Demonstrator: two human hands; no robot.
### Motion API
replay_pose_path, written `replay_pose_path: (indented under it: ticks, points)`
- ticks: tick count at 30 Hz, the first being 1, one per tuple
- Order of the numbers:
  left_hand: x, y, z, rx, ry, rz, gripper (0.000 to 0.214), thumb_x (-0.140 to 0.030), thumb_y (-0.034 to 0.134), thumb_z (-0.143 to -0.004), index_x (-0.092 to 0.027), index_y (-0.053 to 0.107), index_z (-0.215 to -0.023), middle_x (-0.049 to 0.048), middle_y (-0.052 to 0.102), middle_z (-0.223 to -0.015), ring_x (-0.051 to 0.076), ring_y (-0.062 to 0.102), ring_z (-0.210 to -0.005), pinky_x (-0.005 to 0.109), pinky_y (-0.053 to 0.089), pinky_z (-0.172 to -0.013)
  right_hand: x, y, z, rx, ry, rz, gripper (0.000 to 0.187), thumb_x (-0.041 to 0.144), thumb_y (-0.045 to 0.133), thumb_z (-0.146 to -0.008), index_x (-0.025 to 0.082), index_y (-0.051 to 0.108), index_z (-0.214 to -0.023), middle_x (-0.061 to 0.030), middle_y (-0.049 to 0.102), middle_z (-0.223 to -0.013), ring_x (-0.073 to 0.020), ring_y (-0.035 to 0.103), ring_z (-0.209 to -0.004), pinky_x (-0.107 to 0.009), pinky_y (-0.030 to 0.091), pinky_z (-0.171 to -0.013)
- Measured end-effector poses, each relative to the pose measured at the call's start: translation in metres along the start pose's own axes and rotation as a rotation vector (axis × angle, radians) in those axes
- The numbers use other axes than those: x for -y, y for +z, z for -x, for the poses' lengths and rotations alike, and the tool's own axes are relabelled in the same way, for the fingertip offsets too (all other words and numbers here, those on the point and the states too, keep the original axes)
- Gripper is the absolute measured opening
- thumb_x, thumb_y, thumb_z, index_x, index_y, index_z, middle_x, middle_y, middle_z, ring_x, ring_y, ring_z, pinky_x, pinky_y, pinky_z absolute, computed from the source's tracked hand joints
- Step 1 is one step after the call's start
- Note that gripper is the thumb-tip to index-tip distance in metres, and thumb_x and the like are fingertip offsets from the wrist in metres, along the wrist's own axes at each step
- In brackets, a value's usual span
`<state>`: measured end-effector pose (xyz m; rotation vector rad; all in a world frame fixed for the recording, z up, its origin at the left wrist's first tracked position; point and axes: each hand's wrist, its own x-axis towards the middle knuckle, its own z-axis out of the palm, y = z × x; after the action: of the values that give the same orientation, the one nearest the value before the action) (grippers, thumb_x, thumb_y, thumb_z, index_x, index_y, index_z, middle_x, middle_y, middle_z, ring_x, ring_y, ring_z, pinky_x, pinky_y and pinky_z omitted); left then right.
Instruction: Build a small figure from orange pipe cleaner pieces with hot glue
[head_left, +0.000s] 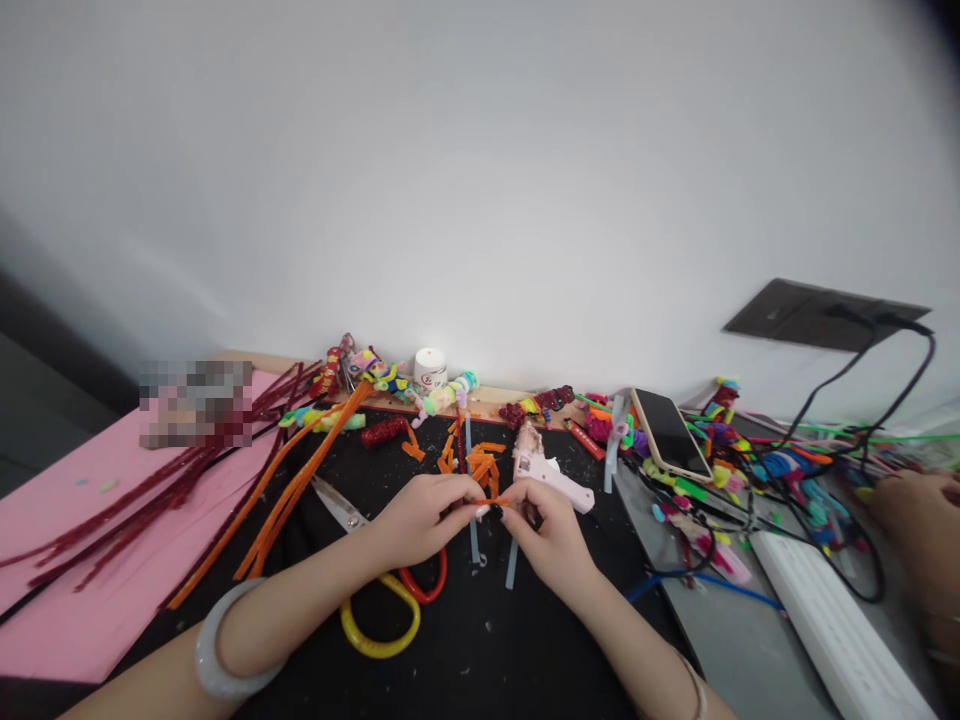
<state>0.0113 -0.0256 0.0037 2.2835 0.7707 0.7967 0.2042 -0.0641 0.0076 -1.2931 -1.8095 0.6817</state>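
Note:
My left hand (pixel 431 515) and my right hand (pixel 544 525) meet above the black mat (pixel 487 660). Between their fingertips they pinch a short orange pipe cleaner piece (pixel 493 502), one end in each hand. Just beyond lie several cut orange pieces (pixel 480 462) in a loose pile. A pale pink glue gun (pixel 559 485) rests past my right fingers, partly covered by them. Scissors with a yellow and a red handle loop (pixel 381 640) lie under my left forearm, blades pointing up and left. Translucent glue sticks (pixel 511 565) lie near my hands.
Dark red pipe cleaners (pixel 142 500) and long orange ones (pixel 289 510) spread over a pink board (pixel 67 610). A white-capped jar (pixel 430 370) stands by the wall. Rightward are a phone (pixel 671 435), tangled cords, a white power strip (pixel 832 625) and another person's hand (pixel 915 520).

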Motion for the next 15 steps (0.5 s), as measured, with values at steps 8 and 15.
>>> replay_pose_path:
  ticks: [8, 15]
  points:
    - [-0.0043, -0.0026, -0.0024, 0.020, -0.059, 0.090, 0.019, -0.022, 0.047, -0.091, -0.016, 0.058, -0.078, -0.0021, 0.057, -0.064, 0.010, 0.054, -0.058, 0.019, 0.040, -0.062, -0.0032, -0.0014, -0.0003, -0.052, -0.044, 0.059, 0.022, 0.021, 0.053, -0.084, 0.018, 0.049, -0.063, 0.0032, 0.049, -0.057, -0.0110, 0.044, -0.053, -0.021, 0.033, -0.051]
    - [-0.0053, -0.0040, -0.0050, 0.060, -0.153, 0.255, 0.023, -0.025, 0.047, -0.090, -0.014, 0.056, -0.072, -0.0037, 0.055, -0.059, 0.007, 0.053, -0.049, 0.018, 0.042, -0.058, -0.0016, -0.0017, 0.0009, -0.014, -0.098, 0.098, 0.021, 0.018, 0.047, -0.086, 0.019, 0.045, -0.066, 0.0024, 0.048, -0.061, -0.0118, 0.044, -0.056, -0.023, 0.033, -0.053]
